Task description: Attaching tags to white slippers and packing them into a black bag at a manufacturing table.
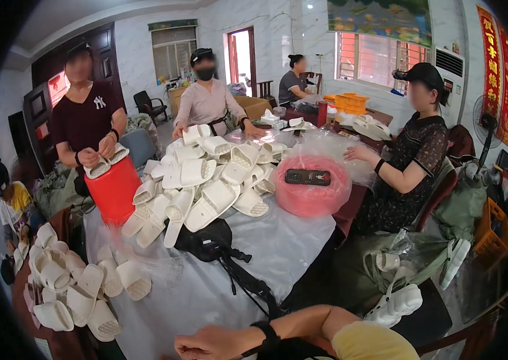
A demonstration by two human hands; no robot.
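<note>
Low on the left, a loose heap of white foam slide slippers lies on a brown surface, half lost in the dark rim of the view. Above it, a co-worker in a maroon shirt holds a pair over a red plastic bucket.

The main pile of white slide slippers sits mid-table on the clear plastic sheet over the table, well apart from the wearer. A black pouch with trailing straps lies between the pile and the near edge.

At the bottom, the wearer's right hand lies across the near edge, black band at the wrist, fingers loosely curled. The frame cuts off its underside, so I cannot tell whether it grips anything. It looks idle, with no slipper taken up. Taking one from the pile would mean reaching forward over the pouch. The left hand is out of sight.

Further right, a pink round bundle carries a black phone. Beside the seated co-worker, clear bags of slippers are too crumpled to count.
</note>
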